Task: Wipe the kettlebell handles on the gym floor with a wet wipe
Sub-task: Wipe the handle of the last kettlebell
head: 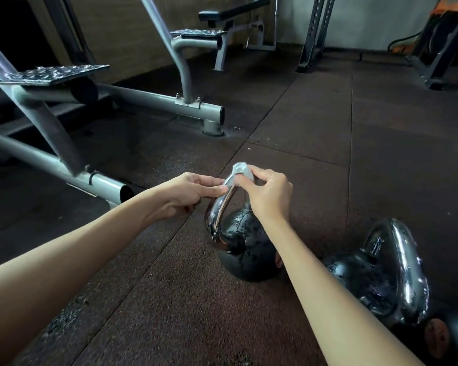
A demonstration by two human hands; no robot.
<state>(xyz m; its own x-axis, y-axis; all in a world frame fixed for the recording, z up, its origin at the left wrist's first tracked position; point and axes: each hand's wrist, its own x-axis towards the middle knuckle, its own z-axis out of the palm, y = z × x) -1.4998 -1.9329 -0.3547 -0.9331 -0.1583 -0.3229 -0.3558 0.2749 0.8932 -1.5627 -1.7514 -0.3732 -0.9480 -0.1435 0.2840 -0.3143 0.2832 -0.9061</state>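
Dark rubber gym floor (pixel 185 299); black kettlebell with chrome handle (pixel 217 217) stood mid-frame. Crumpled white wet wipe (pixel 240 170) is pinched on handle top by right hand (pixel 269 194); left hand (pixel 188 192) fingers narrowed, steadying. Wipe could slip off slick chrome.

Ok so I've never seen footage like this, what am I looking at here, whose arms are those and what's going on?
There is one picture, from a camera worn on a person's head, looking down at their own bare arms. They are in a gym with a rubber floor. Two kettlebells stand on it: a near kettlebell between the arms and a second kettlebell at right. The right hand pinches a bunched wet wipe against the top of the near one's shiny handle. The left hand touches the handle beside it. Grey machine frames stand behind.
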